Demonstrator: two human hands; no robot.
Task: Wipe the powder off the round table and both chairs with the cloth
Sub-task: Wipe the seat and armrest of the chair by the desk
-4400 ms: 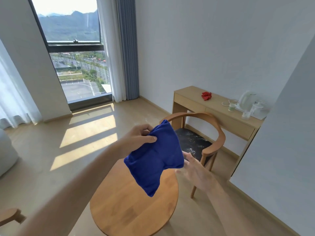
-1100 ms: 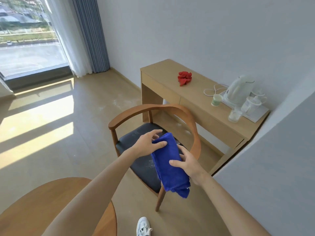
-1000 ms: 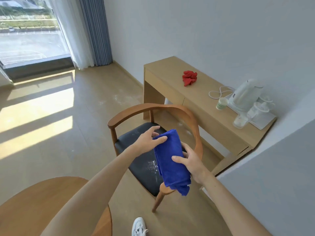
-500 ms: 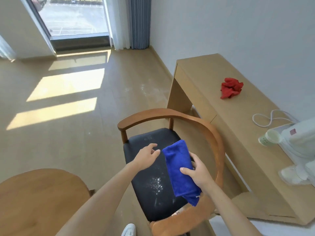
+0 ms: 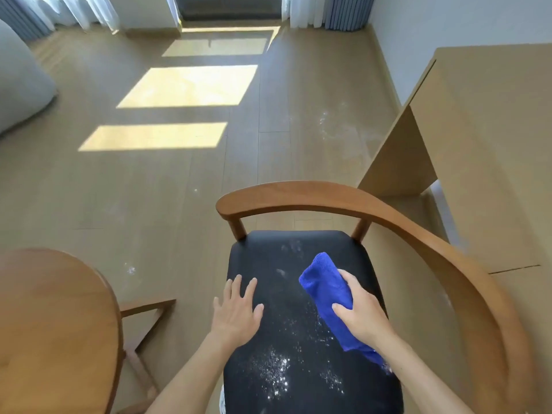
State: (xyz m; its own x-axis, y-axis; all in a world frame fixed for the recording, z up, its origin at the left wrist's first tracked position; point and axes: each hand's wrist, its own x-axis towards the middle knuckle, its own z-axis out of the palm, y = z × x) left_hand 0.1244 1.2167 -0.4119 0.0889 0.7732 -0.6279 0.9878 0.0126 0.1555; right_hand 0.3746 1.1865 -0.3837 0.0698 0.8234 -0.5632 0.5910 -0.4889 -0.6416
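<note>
**Over the chair seat: cloth in the right hand, powder beside it**

Over the black seat (image 5: 301, 294) of the wooden chair (image 5: 418, 231), the right hand (image 5: 363, 316) grips a folded blue cloth (image 5: 327, 289), its thumb and fingers curled round the roll. The cloth's far end pokes out beyond the knuckles toward the chair back, and its near end trails out under the wrist. Whether the cloth touches the seat cannot be told.

Left of that grip, the left hand (image 5: 237, 312) lies flat with its fingers straight and spread, holding nothing, over the seat's left edge.

White powder (image 5: 273, 373) speckles the seat just nearer than the grip and to its left, thickest toward the front of the cushion; fainter smears (image 5: 294, 246) lie beyond the cloth's tip near the back rail. More powder dusts the wooden floor (image 5: 343, 135) well beyond the chair.

Far left of both hands sits the round table (image 5: 53, 324), its wooden top bare where it shows. Right of the grip, past the curved armrest, stands a pale wooden desk (image 5: 484, 150).

No container shows, and no label or writing can be read anywhere.
</note>
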